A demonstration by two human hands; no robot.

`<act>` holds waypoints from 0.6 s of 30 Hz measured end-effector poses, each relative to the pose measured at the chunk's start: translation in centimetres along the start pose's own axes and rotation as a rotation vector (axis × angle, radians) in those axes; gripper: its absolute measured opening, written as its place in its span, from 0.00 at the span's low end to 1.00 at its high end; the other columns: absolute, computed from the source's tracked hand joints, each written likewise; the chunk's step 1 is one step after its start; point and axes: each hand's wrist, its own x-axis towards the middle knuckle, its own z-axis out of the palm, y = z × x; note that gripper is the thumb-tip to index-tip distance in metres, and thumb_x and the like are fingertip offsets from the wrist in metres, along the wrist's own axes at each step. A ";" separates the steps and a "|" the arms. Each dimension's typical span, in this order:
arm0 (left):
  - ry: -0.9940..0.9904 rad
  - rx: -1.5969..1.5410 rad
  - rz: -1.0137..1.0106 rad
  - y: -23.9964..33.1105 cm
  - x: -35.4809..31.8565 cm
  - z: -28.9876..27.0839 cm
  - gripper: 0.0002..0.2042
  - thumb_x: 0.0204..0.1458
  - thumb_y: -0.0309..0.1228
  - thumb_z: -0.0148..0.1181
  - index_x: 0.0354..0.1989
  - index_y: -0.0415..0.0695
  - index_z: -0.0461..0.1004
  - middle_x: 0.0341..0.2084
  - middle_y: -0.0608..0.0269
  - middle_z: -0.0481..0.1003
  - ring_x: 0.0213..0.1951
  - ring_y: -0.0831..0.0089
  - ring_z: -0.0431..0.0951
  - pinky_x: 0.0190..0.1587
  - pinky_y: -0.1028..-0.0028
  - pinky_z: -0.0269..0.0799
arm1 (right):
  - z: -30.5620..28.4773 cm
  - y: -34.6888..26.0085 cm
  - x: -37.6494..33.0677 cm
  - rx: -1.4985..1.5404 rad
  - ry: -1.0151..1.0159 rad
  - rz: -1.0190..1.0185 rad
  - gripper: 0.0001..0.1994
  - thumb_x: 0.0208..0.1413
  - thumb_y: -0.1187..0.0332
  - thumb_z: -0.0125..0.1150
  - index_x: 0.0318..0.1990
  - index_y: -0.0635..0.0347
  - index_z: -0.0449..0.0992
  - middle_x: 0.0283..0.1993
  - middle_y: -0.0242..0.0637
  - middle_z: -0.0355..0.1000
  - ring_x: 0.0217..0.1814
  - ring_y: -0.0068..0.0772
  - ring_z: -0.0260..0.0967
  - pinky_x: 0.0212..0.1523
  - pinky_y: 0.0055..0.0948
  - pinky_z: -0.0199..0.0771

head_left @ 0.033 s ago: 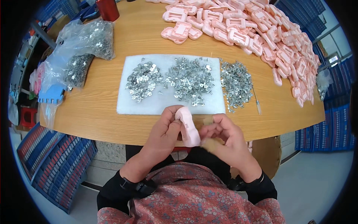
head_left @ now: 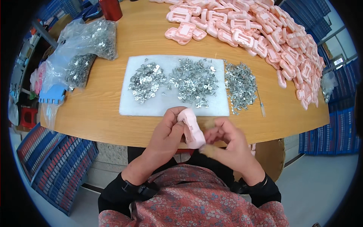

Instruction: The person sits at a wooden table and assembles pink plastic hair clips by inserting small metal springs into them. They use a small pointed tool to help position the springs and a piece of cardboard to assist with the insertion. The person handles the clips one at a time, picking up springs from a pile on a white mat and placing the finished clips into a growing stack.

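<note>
Close to the table's front edge, my left hand (head_left: 166,130) is closed round a pale pink plastic shell (head_left: 193,130). The shell is held on end, its hollow side turned partly to the left. Beside its lower right end is my right hand (head_left: 227,142), with thumb and forefinger apart and the other fingers curled. Yellowish covers sit on that thumb and forefinger, which look blurred. Whether the thumb touches the shell I cannot tell. Beyond my hands, a white foam sheet (head_left: 126,108) carries two heaps of small metal clips, the left heap (head_left: 145,83) and the larger right heap (head_left: 194,81).
Another metal heap (head_left: 241,87) lies right of the foam, beside a thin tool (head_left: 261,104). Pink shells (head_left: 261,28) are piled along the far right. Plastic bags of metal parts (head_left: 102,39), a blue foam piece (head_left: 53,94) and a red container (head_left: 110,9) occupy the left side.
The shell has tilted slightly, showing a little more of its hollow side. My right thumb has shifted left toward the shell's lower end. My left hand keeps its hold.
</note>
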 end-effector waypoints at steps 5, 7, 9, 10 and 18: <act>0.003 -0.172 0.067 1.0 -0.4 -1.2 0.23 0.64 0.28 0.46 0.67 0.41 0.55 0.51 0.59 0.71 0.47 0.75 0.74 0.49 0.73 0.73 | 1.0 0.2 1.2 0.163 -0.025 0.158 0.17 0.58 0.72 0.65 0.52 0.65 0.67 0.38 0.34 0.77 0.37 0.17 0.74 0.37 0.21 0.74; -0.043 -0.338 0.079 1.1 -0.4 -1.9 0.26 0.63 0.28 0.47 0.69 0.40 0.53 0.55 0.55 0.70 0.52 0.71 0.74 0.53 0.70 0.72 | 1.7 -0.6 2.4 0.419 -0.022 0.237 0.14 0.61 0.73 0.61 0.52 0.65 0.68 0.37 0.34 0.76 0.36 0.17 0.75 0.36 0.21 0.75; -0.140 -0.497 0.085 0.9 -0.6 -2.7 0.29 0.62 0.29 0.49 0.71 0.40 0.51 0.59 0.52 0.69 0.57 0.66 0.73 0.58 0.67 0.70 | 2.3 -0.7 3.2 0.377 -0.128 0.255 0.11 0.65 0.74 0.55 0.53 0.65 0.68 0.38 0.34 0.77 0.36 0.18 0.75 0.36 0.21 0.76; -0.139 -0.557 0.027 0.6 -0.3 -3.1 0.30 0.61 0.32 0.49 0.71 0.40 0.50 0.61 0.48 0.67 0.61 0.60 0.70 0.63 0.62 0.65 | 2.5 -1.2 3.8 0.349 -0.187 0.282 0.11 0.65 0.73 0.55 0.53 0.65 0.69 0.38 0.34 0.77 0.36 0.18 0.75 0.36 0.21 0.76; -0.032 -0.816 0.059 0.3 -1.0 -7.2 0.26 0.67 0.45 0.35 0.68 0.41 0.57 0.45 0.50 0.77 0.48 0.56 0.79 0.55 0.52 0.75 | 3.7 -0.5 12.8 -0.949 0.005 -0.577 0.06 0.46 0.73 0.63 0.34 0.55 0.79 0.32 0.36 0.71 0.39 0.41 0.69 0.40 0.37 0.70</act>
